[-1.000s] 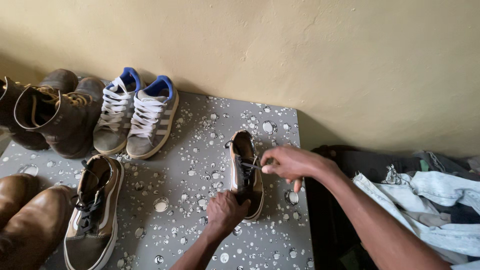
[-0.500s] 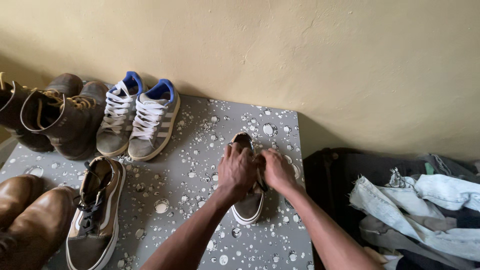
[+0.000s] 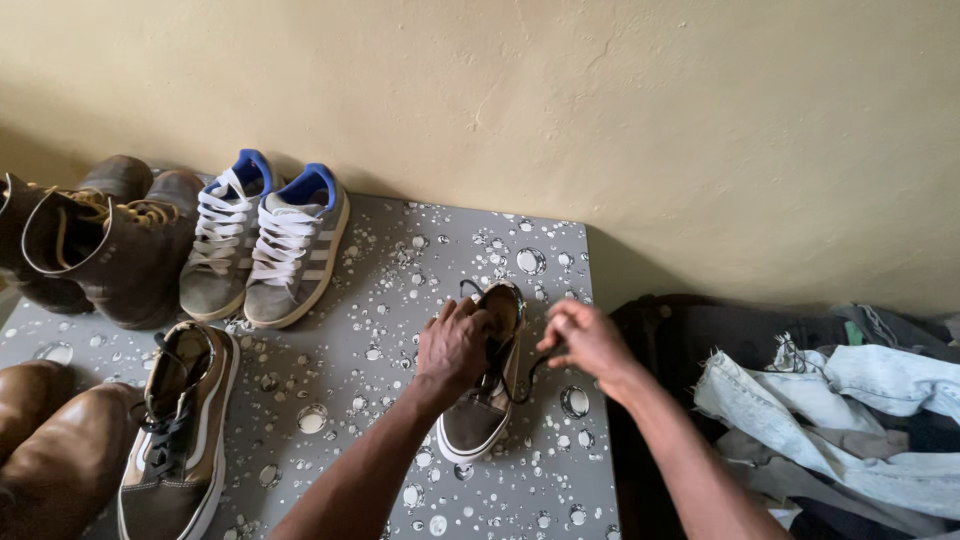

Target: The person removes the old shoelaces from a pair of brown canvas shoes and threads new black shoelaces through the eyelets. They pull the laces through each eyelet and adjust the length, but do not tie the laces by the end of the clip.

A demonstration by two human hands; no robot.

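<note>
Grey bubble-print mat [image 3: 350,380] against yellow wall. Olive sneaker [image 3: 483,405] lies mid-mat. Left hand [image 3: 455,345] grips its upper; right hand [image 3: 585,340] pinches a black lace [image 3: 528,375], drawn sideways. Lacing looks unfinished, no bow yet.

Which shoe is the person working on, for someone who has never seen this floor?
On the grey droplet-patterned mat by the yellow wall, it is the olive low-top sneaker at the right edge. Unlike the paired shoes, it lies alone, under the left hand, its dark lace pulled by the right hand.
</note>
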